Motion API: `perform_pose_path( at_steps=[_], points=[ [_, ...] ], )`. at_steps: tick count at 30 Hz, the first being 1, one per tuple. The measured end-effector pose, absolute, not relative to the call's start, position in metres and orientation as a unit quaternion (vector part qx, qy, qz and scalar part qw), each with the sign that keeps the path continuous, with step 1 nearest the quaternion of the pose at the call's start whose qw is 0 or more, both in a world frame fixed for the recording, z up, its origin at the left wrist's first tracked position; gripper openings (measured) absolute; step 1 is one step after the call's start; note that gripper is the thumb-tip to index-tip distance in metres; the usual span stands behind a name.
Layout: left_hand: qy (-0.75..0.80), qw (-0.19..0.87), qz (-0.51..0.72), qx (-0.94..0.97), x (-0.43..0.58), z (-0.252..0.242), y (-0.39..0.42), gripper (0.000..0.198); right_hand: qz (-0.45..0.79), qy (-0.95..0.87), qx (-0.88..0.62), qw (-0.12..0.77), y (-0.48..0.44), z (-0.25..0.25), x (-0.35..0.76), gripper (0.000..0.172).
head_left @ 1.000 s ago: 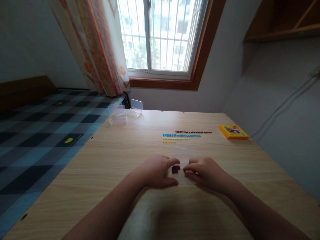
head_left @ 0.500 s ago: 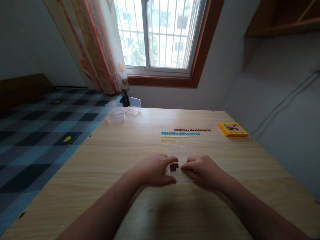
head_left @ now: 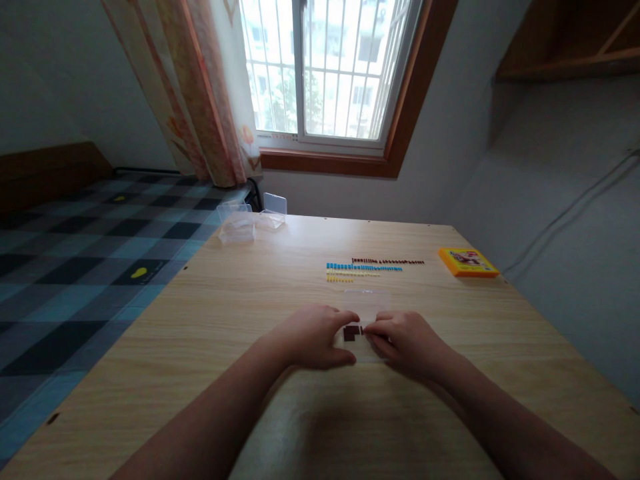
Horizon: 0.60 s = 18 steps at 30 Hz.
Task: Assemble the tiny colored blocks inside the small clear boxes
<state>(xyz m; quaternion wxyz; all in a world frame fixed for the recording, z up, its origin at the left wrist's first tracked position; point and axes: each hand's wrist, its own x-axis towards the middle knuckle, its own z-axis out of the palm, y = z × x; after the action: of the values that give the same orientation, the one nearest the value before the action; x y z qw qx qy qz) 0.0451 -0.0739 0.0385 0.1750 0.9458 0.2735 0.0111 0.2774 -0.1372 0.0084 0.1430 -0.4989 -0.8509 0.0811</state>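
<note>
Between my hands lies a clear plastic case (head_left: 367,298), its lid part flat toward the rows of pieces. A patch of dark brown building bricks (head_left: 349,332) sits in its near half. My left hand (head_left: 320,337) rests at the left side of the case, thumb and fingers spread around the brown patch. My right hand (head_left: 403,333) is closed in a pinch at the patch's right side. At its fingertips is a tiny dark brown brick (head_left: 362,331), mostly too small to make out.
Beyond the case, small pieces lie in rows: brown (head_left: 387,261), blue (head_left: 363,267), pale (head_left: 350,273) and yellow (head_left: 340,280). An orange-yellow box (head_left: 469,263) lies at the right edge of the table (head_left: 200,320). Clear open containers (head_left: 237,230) stand at the far left corner.
My right hand has brought the small brown brick slightly up and closer to the brown patch. My left hand keeps its place; the view has shifted a little.
</note>
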Motion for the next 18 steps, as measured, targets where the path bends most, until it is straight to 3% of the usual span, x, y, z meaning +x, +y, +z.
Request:
perform_pose_path(
  at_steps=[18],
  points=[
    [0.277,0.171,0.005,0.946,0.0456,0.0383,-0.074,0.05,0.069,-0.843,-0.523,0.106,-0.1379,0.0127,0.27,0.024]
  ],
)
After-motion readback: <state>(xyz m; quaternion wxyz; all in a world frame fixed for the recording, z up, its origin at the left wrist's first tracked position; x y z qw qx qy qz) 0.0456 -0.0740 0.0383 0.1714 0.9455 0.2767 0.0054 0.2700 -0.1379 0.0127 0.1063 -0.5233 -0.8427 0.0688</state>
